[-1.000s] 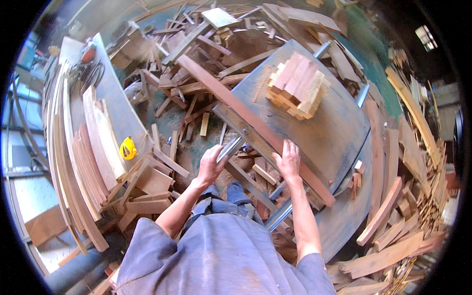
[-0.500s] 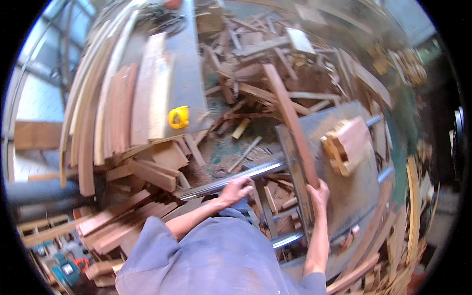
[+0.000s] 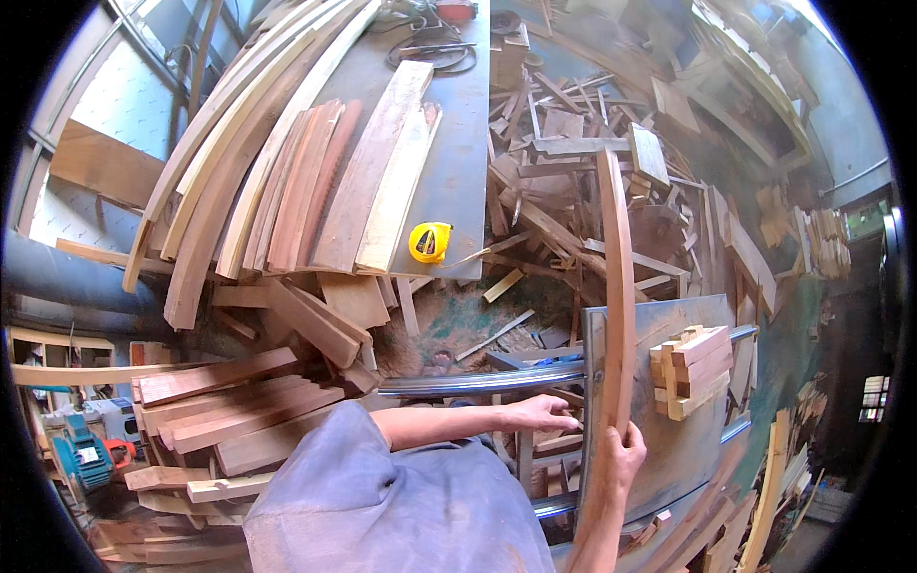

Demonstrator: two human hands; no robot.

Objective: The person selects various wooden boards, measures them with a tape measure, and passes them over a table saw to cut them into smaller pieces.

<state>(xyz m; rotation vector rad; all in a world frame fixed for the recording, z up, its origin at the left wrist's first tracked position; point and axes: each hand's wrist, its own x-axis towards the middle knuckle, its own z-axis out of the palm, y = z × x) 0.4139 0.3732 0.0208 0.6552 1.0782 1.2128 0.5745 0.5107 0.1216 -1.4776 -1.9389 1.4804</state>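
A long reddish-brown wooden strip (image 3: 618,286) lies lengthwise along the left edge of the metal sliding table (image 3: 702,435), its far end jutting out past the table. My right hand (image 3: 623,456) is closed around the strip's near end, thumb over the top. To the left of it, my left hand (image 3: 543,413) reaches over the gap by the metal rail (image 3: 478,382). Its fingers are stretched toward the strip, apart from it, and hold nothing. Beside the strip, a small stack of short wooden blocks (image 3: 702,361) rests on the sliding table.
Long boards (image 3: 374,181) and a yellow tape measure (image 3: 430,243) lie on the bench at far left. Wood offcuts (image 3: 564,191) are heaped beyond the rail. Stacked timber (image 3: 239,401) stands by my left side, with a blue-green motor (image 3: 84,458) at lower left.
My view has swung left. My left hand has moved right, toward the strip, and its fingers have straightened. My right hand still grips the strip, which now points straighter ahead.
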